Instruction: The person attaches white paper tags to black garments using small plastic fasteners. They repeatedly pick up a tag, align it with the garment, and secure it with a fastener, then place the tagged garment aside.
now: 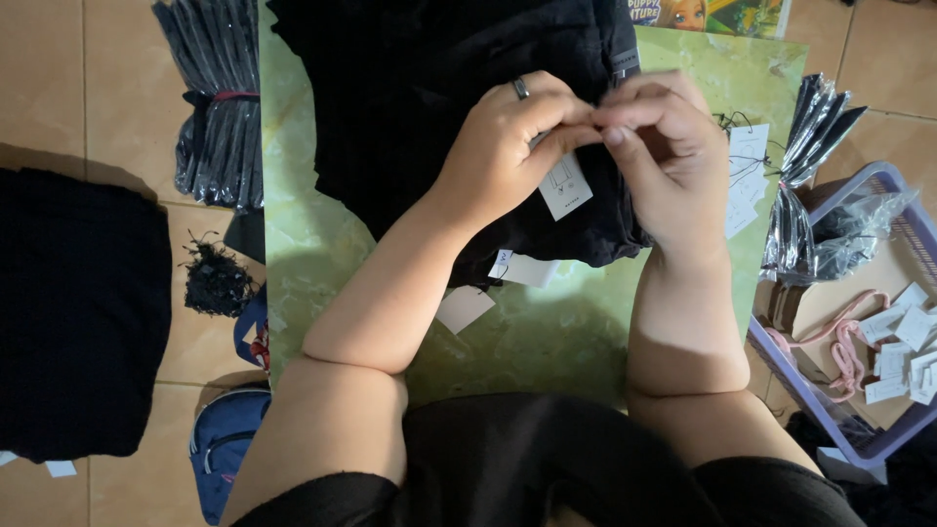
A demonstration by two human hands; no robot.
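White tag pinched by left hand and right hand, both grips clamped, over black garment.

Black garment, white tag, marbled green board, lilac basket, tan floor tiles.

Two hands, one ring, one lilac basket, two black cloth piles, one blue bag.
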